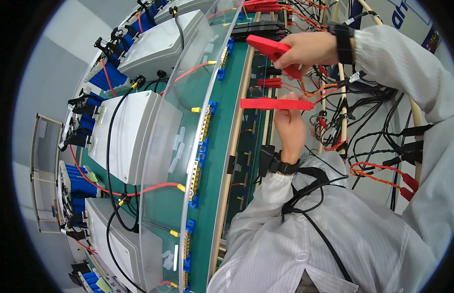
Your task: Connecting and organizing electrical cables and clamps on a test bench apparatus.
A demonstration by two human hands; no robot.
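Observation:
My right hand [310,52] is closed around a large red crocodile clamp [266,46] pointing left, with part of its body hidden by my fingers. Just below, my left hand [289,129] grips a second red crocodile clamp [268,104], seen edge-on and lying nearly level. Thin red and orange wires [315,93] run close to both clamps. The two clamps are apart, over the wooden-edged side of the green bench [202,229]. Other red clamps [270,82] rest on the rack edge between the two hands.
A clear plastic panel [163,161] stands along the bench, beside brass terminal bars [205,124] with blue ends. Behind it are white boxes [126,132] and blue battery blocks [75,183]. Black cables [378,105] hang tangled at right. Red clips [408,188] dangle near my right sleeve.

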